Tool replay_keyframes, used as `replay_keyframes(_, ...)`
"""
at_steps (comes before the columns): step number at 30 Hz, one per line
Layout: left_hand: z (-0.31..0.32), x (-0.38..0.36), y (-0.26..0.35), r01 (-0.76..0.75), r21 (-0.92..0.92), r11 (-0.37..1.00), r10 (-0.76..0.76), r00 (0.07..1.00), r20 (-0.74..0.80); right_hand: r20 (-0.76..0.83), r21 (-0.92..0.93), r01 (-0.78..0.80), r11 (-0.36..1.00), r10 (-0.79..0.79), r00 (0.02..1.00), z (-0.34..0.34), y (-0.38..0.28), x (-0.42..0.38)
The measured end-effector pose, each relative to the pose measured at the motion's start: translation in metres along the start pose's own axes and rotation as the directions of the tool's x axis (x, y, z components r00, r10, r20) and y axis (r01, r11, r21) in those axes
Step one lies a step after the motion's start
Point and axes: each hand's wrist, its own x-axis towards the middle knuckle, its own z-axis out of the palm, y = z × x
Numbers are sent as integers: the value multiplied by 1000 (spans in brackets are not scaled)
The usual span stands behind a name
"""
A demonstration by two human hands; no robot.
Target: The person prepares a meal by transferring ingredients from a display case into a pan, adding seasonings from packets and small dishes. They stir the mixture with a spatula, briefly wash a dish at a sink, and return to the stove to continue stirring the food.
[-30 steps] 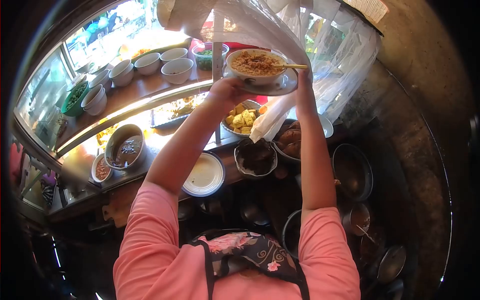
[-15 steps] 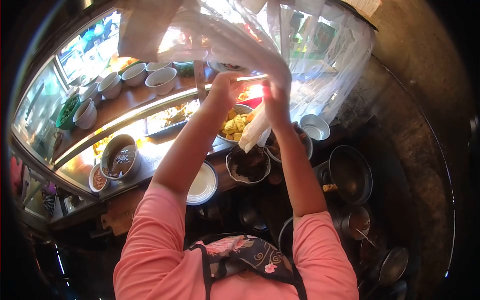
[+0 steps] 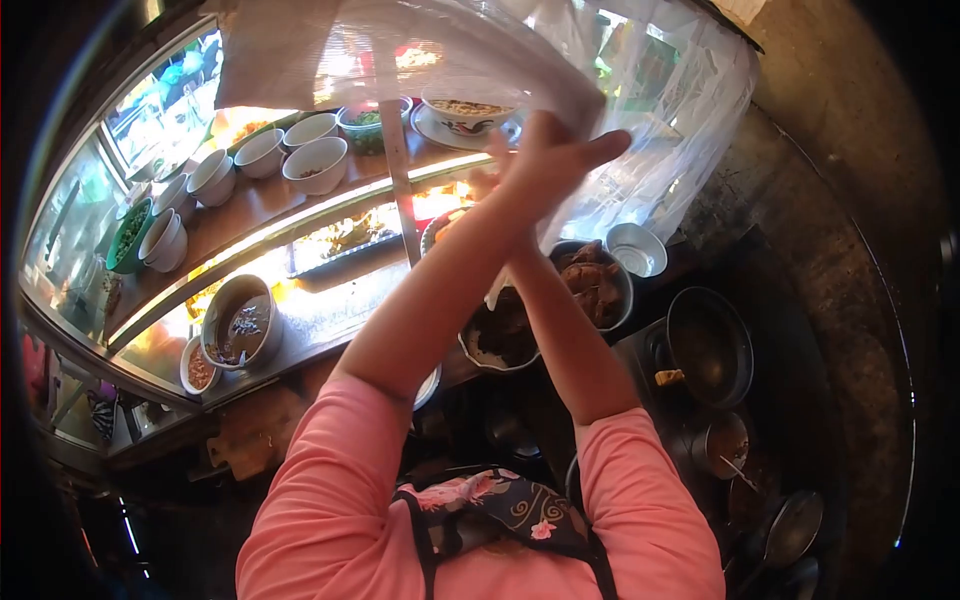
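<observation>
A sheer white curtain (image 3: 470, 50) hangs across the front of the food display, its gathered folds running down to my left hand (image 3: 567, 160). My left hand seems closed round the bunched cloth, with one digit sticking out to the right. My forearms cross, the left over the right. Behind the left forearm is my right hand (image 3: 488, 176), blurred and mostly hidden, so its grip does not show. A patterned bowl of food (image 3: 470, 125) stands on the shelf just beyond my hands. A pale strip of cloth (image 3: 497, 290) hangs beneath the crossed arms.
Several white bowls (image 3: 316, 168) and a green bowl (image 3: 130, 240) line the shelf. Below are a pot of brown sauce (image 3: 240, 322) and a bowl of dark meat (image 3: 592, 290). A metal cup (image 3: 637, 250), a pan (image 3: 710, 350) and a wooden board (image 3: 255, 435) lie around.
My left hand has swung right across my right arm, drawing the curtain's gathered edge rightward. My right hand has moved left, behind the left forearm. The patterned bowl shows more now.
</observation>
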Motion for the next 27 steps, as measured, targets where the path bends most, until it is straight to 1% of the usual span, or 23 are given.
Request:
replay_keyframes(2,6,23,-8,-23,-22,999,24,999,44,-58,-214,36,976,-49,997,-6,3,29)
replay_keyframes(3,10,27,-6,-1,-120,993,3,1000,18,-70,-286,36,957,-58,996,-13,6,42)
replay_keyframes(6,12,42,-30,-4,38,999,6,998,-55,-79,-449,-6,894,-32,996,-37,21,70)
replay_keyframes(7,8,42,-30,65,223,973,-66,998,-2,-79,-487,-21,873,-20,997,-43,25,77)
replay_keyframes(8,12,45,-48,-209,288,935,228,973,-37,-84,-516,-35,856,-10,996,-47,29,86)
replay_keyframes(10,7,35,-32,-147,535,832,143,988,49,-102,-584,-73,808,16,995,-61,37,98)
replay_keyframes(11,1,33,-25,-170,555,814,159,985,68,-108,-608,-86,790,25,994,-64,41,105)
replay_keyframes(13,-11,30,-13,-218,590,778,190,975,110,-131,-660,-117,742,40,991,-72,46,117)
replay_keyframes(16,-37,21,5,-141,558,818,28,978,207,-168,-723,-162,671,56,984,-83,59,140)
replay_keyframes(17,-51,21,18,-62,534,844,-113,951,288,-185,-743,-179,645,58,981,-87,62,149)
replay_keyframes(20,-79,2,21,-187,518,834,84,973,216,-238,-798,-239,553,75,968,-97,74,175)
replay_keyframes(23,-106,-21,13,-327,542,774,282,945,167,-275,-839,-289,460,99,956,-109,90,199)
replay_keyframes(26,-135,-46,9,-202,507,838,87,966,242,-311,-864,-344,367,148,939,-120,106,220)
replay_keyframes(27,-143,-52,9,-178,509,842,49,966,255,-325,-867,-364,340,167,931,-124,110,224)
